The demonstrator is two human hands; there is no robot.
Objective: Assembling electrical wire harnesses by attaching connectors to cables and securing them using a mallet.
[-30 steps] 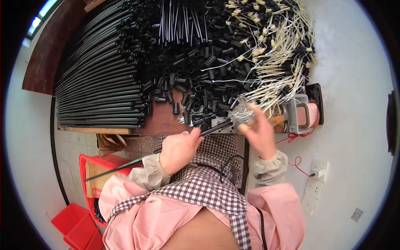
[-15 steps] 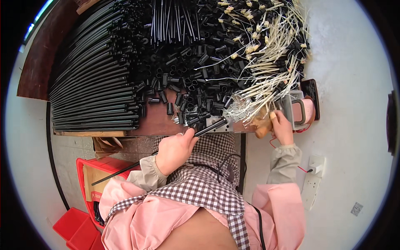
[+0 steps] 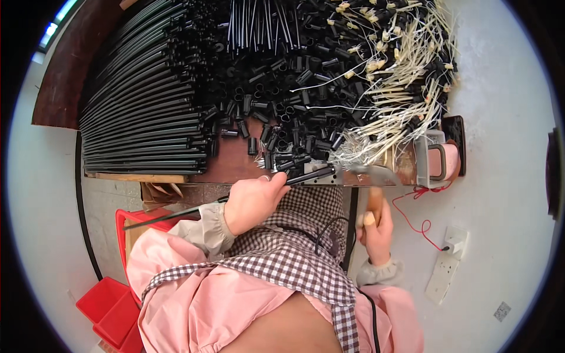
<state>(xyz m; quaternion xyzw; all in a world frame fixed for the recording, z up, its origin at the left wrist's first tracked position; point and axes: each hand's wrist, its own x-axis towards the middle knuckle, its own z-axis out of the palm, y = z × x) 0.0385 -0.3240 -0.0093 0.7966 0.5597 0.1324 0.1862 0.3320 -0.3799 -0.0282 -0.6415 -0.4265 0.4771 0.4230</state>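
My left hand (image 3: 252, 203) is closed around a long black rod (image 3: 309, 175), which slants across my lap. The rod's thicker end rests at a small metal plate with holes (image 3: 333, 180) on the table's front edge, and its thin tail runs back past my left sleeve. Gripped by its wooden handle in my right hand (image 3: 378, 234) is a hammer (image 3: 374, 200). Its metal head is smeared by motion and hovers just right of the rod's end, apart from it.
Several black rods (image 3: 147, 129) fill the table's left side. Short black sleeves (image 3: 252, 146) lie loose in the middle, with white wires (image 3: 406, 112) to the right. A grey bin (image 3: 422, 159) and dark phone (image 3: 454, 138) stand far right. Red boxes (image 3: 106, 303) sit lower left.
My right hand has picked the hammer up from the table's right side and brought it down and left, near the rod's end. My left hand keeps hold of the rod. The view has shifted slightly.
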